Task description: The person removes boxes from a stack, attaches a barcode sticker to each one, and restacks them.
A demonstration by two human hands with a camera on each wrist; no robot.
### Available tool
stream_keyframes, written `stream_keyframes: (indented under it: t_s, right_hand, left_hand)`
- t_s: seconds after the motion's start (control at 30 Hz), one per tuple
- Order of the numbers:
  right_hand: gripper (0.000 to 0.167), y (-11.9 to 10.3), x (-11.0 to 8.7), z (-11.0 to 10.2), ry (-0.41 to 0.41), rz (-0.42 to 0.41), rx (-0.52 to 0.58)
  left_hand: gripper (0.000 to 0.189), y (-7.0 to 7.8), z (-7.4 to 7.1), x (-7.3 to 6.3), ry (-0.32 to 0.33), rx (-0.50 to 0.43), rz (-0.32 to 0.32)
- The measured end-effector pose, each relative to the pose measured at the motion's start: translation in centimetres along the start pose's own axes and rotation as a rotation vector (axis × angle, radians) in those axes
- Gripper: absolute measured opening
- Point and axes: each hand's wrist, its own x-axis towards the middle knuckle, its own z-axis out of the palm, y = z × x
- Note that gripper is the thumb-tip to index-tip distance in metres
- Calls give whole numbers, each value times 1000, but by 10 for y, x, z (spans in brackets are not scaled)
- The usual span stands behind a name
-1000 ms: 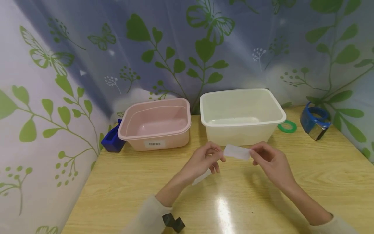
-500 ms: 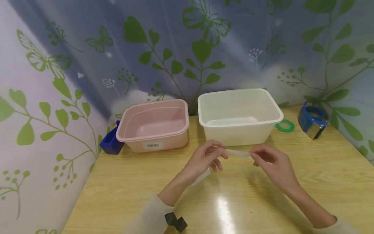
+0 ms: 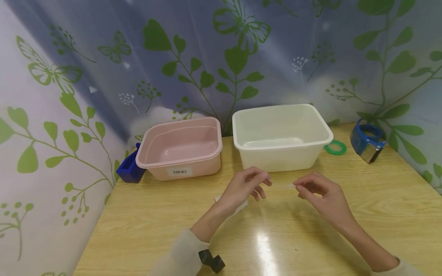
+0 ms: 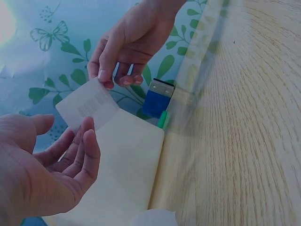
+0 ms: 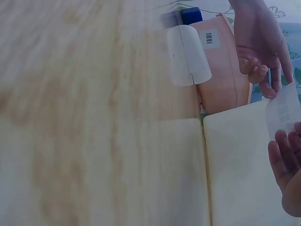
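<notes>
My right hand (image 3: 322,193) pinches a small white label (image 4: 89,103) between thumb and forefinger. Faint barcode marks show on it in the left wrist view; from the head it is nearly edge-on, a thin sliver. My left hand (image 3: 241,188) hovers to the left of the label, thumb apart from its loosely bent fingers. In the left wrist view these fingers (image 4: 84,146) overlap the label's near corner; whether they touch it I cannot tell. Under the left wrist lies a white curved piece (image 5: 188,56), partly hidden from the head camera.
Behind the hands stand a white bin (image 3: 276,159) and, left of it, a pink bin (image 3: 193,170) with a barcode sticker. A blue holder (image 3: 131,168), green tape ring (image 3: 335,152) and blue tape dispenser (image 3: 367,140) flank them on the wooden table (image 3: 155,230). A faint clear edge runs between the hands.
The label has turned from flat-facing to nearly edge-on in the head view. My left fingertips, earlier at its left end, now stand apart from it there; the right hand still pinches it.
</notes>
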Motion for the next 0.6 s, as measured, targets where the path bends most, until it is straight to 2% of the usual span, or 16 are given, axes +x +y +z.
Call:
stream_keyframes:
  t_s: [0.17,0.37,0.5,0.6]
  right_hand:
    - [22,2,-1,0,18,29,16]
    - [17,5,0,-2,49,67,115]
    - [14,9,0,-2,75,90,186]
    - [13,10,1,-1,89,110,172]
  left_hand:
    - [24,-2,3,2,53,-9,-16]
    - [15,-3,8,6,87,9,-9]
    - [26,-7,10,11,92,-4,16]
    - [36,-9,13,12,93,-22,29]
